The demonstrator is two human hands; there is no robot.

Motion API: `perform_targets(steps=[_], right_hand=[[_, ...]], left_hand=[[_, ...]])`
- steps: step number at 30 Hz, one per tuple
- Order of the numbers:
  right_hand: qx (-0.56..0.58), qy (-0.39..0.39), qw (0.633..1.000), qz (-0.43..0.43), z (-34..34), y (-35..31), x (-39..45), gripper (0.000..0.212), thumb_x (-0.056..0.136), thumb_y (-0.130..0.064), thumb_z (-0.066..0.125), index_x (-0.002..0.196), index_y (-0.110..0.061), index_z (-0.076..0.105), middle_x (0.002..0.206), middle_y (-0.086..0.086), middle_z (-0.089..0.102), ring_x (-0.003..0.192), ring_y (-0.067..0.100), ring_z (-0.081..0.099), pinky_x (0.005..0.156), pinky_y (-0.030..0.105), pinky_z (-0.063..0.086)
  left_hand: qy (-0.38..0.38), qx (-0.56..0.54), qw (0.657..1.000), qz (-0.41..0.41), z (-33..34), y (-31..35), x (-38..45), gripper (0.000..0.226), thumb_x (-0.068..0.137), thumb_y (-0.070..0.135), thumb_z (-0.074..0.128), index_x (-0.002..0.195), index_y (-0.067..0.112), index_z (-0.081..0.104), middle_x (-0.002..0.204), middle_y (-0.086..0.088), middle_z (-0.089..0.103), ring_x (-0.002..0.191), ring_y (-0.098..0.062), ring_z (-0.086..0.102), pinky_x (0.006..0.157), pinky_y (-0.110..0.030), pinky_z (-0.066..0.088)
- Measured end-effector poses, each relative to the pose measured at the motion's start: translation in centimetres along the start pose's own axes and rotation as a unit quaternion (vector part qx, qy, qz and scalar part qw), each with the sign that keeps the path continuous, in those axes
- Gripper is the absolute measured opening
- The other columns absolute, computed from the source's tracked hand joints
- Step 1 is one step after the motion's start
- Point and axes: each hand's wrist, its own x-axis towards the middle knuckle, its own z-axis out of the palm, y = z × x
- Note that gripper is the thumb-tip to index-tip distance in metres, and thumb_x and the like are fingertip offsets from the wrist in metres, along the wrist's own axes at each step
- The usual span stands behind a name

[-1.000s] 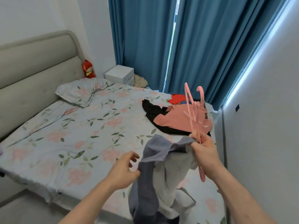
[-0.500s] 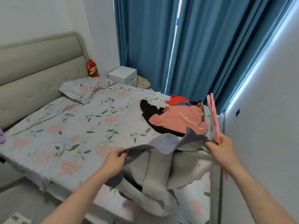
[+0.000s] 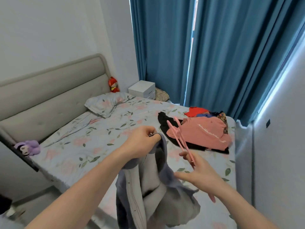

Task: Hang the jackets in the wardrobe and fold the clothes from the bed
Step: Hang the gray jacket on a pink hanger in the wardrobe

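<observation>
My left hand (image 3: 143, 140) grips the collar of a grey-blue jacket (image 3: 148, 192) and holds it up over the bed's near edge, so the jacket hangs down with its pale lining showing. My right hand (image 3: 200, 175) holds pink plastic hangers (image 3: 179, 138) between thumb and fingers; its other fingers stretch toward the jacket's right side. Farther back on the bed (image 3: 92, 146) lies a pile of clothes: a pink top (image 3: 203, 134) over a black garment (image 3: 163, 119), with a red piece (image 3: 196, 111) behind.
The floral bed has a pillow (image 3: 105, 103) at the grey headboard (image 3: 49, 96). A purple plush (image 3: 28, 147) sits on the left edge, a red doll (image 3: 113, 85) by a white nightstand (image 3: 142, 89). Blue curtains (image 3: 214, 47) hang behind; a white wall (image 3: 280, 146) stands close on the right.
My left hand lifted the jacket collar up and rightward. My right hand let go of the jacket and now keeps only the hangers, which have tipped toward the left.
</observation>
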Motion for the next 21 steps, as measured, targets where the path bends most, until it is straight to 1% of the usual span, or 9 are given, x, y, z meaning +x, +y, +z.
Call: perform_targets(steps=[2, 4, 5, 7, 9, 12, 15, 18, 21], right_hand=[[0.032, -0.008, 0.999, -0.022, 2.2, -1.7, 0.9, 0.062, 0.062, -0.049, 0.089, 0.114, -0.034, 0.058, 0.115, -0.023, 0.061, 0.110, -0.003, 0.058, 0.087, 0.024, 0.050], [0.050, 0.000, 0.998, -0.029, 4.4, -2.6, 2.0, 0.051, 0.064, -0.042, 0.089, 0.102, -0.024, 0.060, 0.100, -0.013, 0.068, 0.092, 0.002, 0.064, 0.077, 0.027, 0.052], [0.054, 0.013, 0.998, -0.031, 5.3, -2.8, 2.5, 0.042, 0.067, -0.036, 0.086, 0.094, -0.018, 0.059, 0.091, -0.006, 0.069, 0.080, 0.007, 0.062, 0.070, 0.031, 0.050], [0.057, 0.047, 0.997, -0.036, 6.4, -3.0, 3.6, 0.027, 0.074, -0.020, 0.073, 0.080, -0.010, 0.049, 0.073, 0.007, 0.057, 0.063, 0.015, 0.047, 0.059, 0.039, 0.040], [0.065, 0.061, 0.995, -0.037, 6.2, -3.3, 4.7, 0.026, 0.080, -0.010, 0.064, 0.073, -0.013, 0.039, 0.066, 0.004, 0.043, 0.061, 0.016, 0.035, 0.058, 0.037, 0.030], [0.065, 0.043, 0.995, -0.064, 5.2, -4.5, 6.0, 0.030, 0.082, -0.003, 0.059, 0.073, -0.016, 0.034, 0.068, 0.001, 0.035, 0.063, 0.016, 0.028, 0.061, 0.037, 0.024], [0.059, 0.021, 0.995, -0.082, 5.1, -5.6, 6.8, 0.032, 0.081, -0.001, 0.057, 0.071, -0.018, 0.032, 0.066, -0.002, 0.032, 0.059, 0.011, 0.025, 0.061, 0.036, 0.022], [0.053, -0.010, 0.995, -0.084, 5.0, -6.0, 7.4, 0.031, 0.081, 0.001, 0.055, 0.071, -0.017, 0.032, 0.064, -0.004, 0.031, 0.057, 0.009, 0.024, 0.061, 0.035, 0.021], [0.047, -0.030, 0.996, -0.071, 4.4, -5.6, 7.9, 0.030, 0.083, 0.003, 0.054, 0.072, -0.016, 0.034, 0.067, 0.000, 0.033, 0.058, 0.009, 0.025, 0.061, 0.035, 0.022]], left_hand=[[0.002, 0.002, 1.000, 0.007, -0.3, 0.5, -0.3, 0.029, 0.092, 0.023, 0.059, 0.076, 0.000, 0.053, 0.057, 0.003, 0.045, 0.053, -0.012, 0.038, 0.056, -0.028, 0.034], [0.011, 0.000, 1.000, 0.010, -0.6, 0.4, -0.6, 0.029, 0.093, 0.020, 0.059, 0.070, 0.004, 0.051, 0.053, 0.008, 0.042, 0.051, -0.010, 0.036, 0.054, -0.025, 0.033], [0.019, 0.004, 1.000, 0.008, -0.8, 0.2, -0.8, 0.029, 0.092, 0.020, 0.060, 0.068, 0.006, 0.051, 0.051, 0.010, 0.042, 0.050, -0.008, 0.036, 0.052, -0.023, 0.033], [0.038, 0.024, 0.999, 0.015, -1.6, -1.0, -1.3, 0.029, 0.090, 0.024, 0.063, 0.070, 0.004, 0.055, 0.054, 0.006, 0.046, 0.052, -0.008, 0.039, 0.054, -0.024, 0.036], [0.036, 0.051, 0.998, 0.020, -2.9, -3.2, -1.9, 0.036, 0.085, 0.035, 0.072, 0.071, 0.005, 0.057, 0.057, 0.001, 0.048, 0.054, -0.008, 0.041, 0.056, -0.027, 0.037], [-0.043, 0.150, 0.987, -0.033, -4.1, -8.4, -3.8, 0.059, 0.066, 0.062, 0.082, 0.067, 0.011, 0.052, 0.057, 0.004, 0.041, 0.054, -0.011, 0.038, 0.055, -0.030, 0.031], [-0.110, 0.211, 0.960, -0.145, -4.0, -14.4, -5.9, 0.052, 0.060, 0.063, 0.084, 0.068, 0.016, 0.063, 0.058, 0.006, 0.054, 0.057, -0.021, 0.056, 0.055, -0.029, 0.037], [-0.085, 0.065, 0.966, -0.236, -4.1, -18.8, -7.7, 0.048, 0.062, 0.055, 0.084, 0.072, 0.010, 0.071, 0.064, 0.001, 0.067, 0.063, -0.022, 0.065, 0.059, -0.028, 0.043], [0.002, -0.128, 0.956, -0.265, -3.9, -19.8, -9.2, 0.030, 0.077, 0.036, 0.085, 0.086, 0.008, 0.076, 0.077, -0.005, 0.072, 0.077, -0.022, 0.066, 0.070, -0.036, 0.050]])
